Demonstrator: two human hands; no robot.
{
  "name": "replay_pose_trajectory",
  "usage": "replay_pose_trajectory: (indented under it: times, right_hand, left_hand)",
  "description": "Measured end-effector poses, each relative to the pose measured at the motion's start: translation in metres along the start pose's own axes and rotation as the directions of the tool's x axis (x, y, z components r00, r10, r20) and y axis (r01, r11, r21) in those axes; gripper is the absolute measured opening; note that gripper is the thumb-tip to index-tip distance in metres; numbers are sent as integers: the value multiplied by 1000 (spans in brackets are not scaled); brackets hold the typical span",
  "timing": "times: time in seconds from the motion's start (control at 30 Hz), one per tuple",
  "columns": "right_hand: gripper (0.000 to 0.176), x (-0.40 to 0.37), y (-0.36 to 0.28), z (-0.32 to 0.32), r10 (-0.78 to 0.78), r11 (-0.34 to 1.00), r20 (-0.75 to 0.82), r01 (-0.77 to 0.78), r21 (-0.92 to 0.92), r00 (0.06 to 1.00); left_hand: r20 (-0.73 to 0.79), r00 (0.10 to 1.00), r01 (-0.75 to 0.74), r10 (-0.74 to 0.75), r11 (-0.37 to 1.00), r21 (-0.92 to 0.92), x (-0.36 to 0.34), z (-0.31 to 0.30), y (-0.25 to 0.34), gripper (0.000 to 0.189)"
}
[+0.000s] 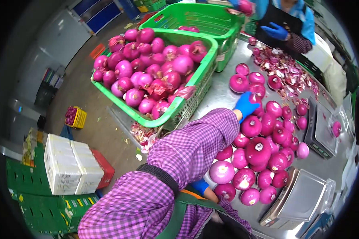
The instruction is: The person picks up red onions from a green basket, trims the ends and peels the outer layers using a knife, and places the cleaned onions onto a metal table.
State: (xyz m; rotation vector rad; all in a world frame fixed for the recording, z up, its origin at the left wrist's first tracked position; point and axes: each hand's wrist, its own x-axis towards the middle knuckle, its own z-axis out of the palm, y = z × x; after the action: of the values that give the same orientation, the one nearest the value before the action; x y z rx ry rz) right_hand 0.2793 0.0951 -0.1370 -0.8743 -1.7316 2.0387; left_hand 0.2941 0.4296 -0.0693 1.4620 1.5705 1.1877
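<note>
My left hand (246,104), in a blue glove at the end of a purple checked sleeve, reaches over the steel table (219,93) and closes on a peeled red onion (257,98) at the top of a heap of peeled onions (259,153). My right hand (200,186), also in a blue glove, sits low against my body beside the near onions. My sleeve and apron hide most of it, so its grip cannot be made out.
A green crate (205,69) heaped with unpeeled onions stands left of the table, another green crate (227,30) behind it. Onion skins (287,71) litter the far side. Two scales (303,199) (323,127) sit at the right. A co-worker's blue-gloved hand (276,31) is opposite.
</note>
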Motion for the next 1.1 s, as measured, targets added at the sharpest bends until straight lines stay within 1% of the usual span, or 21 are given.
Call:
replay_pose_trajectory:
  times: [0.07, 0.13, 0.2, 0.23, 0.27, 0.33, 0.4, 0.47, 0.5, 0.53, 0.6, 0.63, 0.67, 0.73, 0.8, 0.87, 0.93, 0.97, 1.0, 1.07, 1.1]
  right_hand:
    - [48, 4, 4, -1, -144, 983, -15, 141, -121, 989]
    - [49, 6, 13, 0, -271, 926, -34, 251, -281, 962]
    - [49, 3, 9, -2, -311, 881, -49, 268, -391, 949]
    - [51, -11, -38, -13, 73, 992, -34, -76, -96, 997]
    - [51, -17, -52, -16, 68, 993, -25, -70, -99, 997]
    - [53, -17, -63, -18, 244, 969, 80, -246, 12, 966]
    - [54, -22, -41, -13, 166, 986, 9, -166, -8, 986]
    - [50, -19, -28, -10, 173, 984, -33, -174, -47, 984]
    - [44, -19, -37, -8, 172, 983, -46, -174, -51, 984]
    - [44, -18, -42, -5, 170, 983, -48, -173, -56, 984]
    - [42, -15, -49, 1, 267, 957, -38, -260, 132, 963]
    - [40, -14, -55, 5, 282, 947, -43, -271, 172, 958]
    - [40, -12, -51, 8, 283, 948, -58, -269, 169, 957]
    - [43, -8, -42, 14, 179, 983, -107, -176, 44, 978]
    - [43, -8, -45, 20, 153, 987, -169, -158, -14, 974]
    - [43, -12, -52, 22, 130, 986, -222, -150, -75, 966]
    - [42, -12, -60, 24, 280, 960, -228, -276, 49, 933]
    - [37, -10, -57, 25, 240, 964, -273, -262, -50, 932]
    - [37, -9, -57, 27, 235, 966, -280, -257, -41, 931]
    - [37, -5, -61, 29, 123, 988, -336, -148, -51, 934]
    - [36, -5, -74, 30, 97, 989, -353, -130, -71, 931]
  left_hand:
    - [152, 972, 203, -181, 969, -141, -41, -28, 57, 67]
    - [231, 973, 80, -7, 948, -309, -82, -43, 66, 57]
    - [391, 920, 191, -5, 878, -439, -133, -86, 97, 50]
    - [436, 900, 205, 14, 869, -450, -153, -108, 103, 47]
    - [480, 877, 219, 34, 860, -461, -169, -133, 108, 44]
    - [429, 894, 70, 131, 904, -422, -188, -201, 133, 38]
    - [181, 960, -200, 212, 976, -83, -186, -267, 141, 34]
    - [-61, 927, -359, 369, 923, 136, -160, -328, 129, 35]
    - [-115, 920, -327, 374, 896, 301, -146, -362, 127, 39]
    - [-171, 870, -323, 462, 797, 511, -122, -397, 102, 50]
    - [-208, 881, -102, 425, 599, 794, -83, -465, 56, 68]
    - [-237, 929, 71, 283, 495, 866, -67, -487, 49, 75]
    - [-287, 948, 223, 140, 352, 909, -53, -504, 45, 83]
    - [-272, 960, 279, -65, 251, 927, -29, -528, 37, 89]
    - [-246, 964, 265, -104, 254, 930, -15, -535, 34, 94]
    - [-197, 958, 234, -209, 171, 957, -10, -535, 32, 99]
    - [-160, 964, 206, -214, 216, 954, -6, -545, 27, 103]
    - [-130, 971, 181, -202, 259, 949, -6, -549, 26, 102]
    - [-100, 977, 153, -188, 295, 943, -5, -552, 27, 101]
    - [-151, 987, 159, -53, 439, 884, -10, -555, 26, 99]
    - [-176, 979, 88, 106, 556, 826, -12, -556, 28, 98]
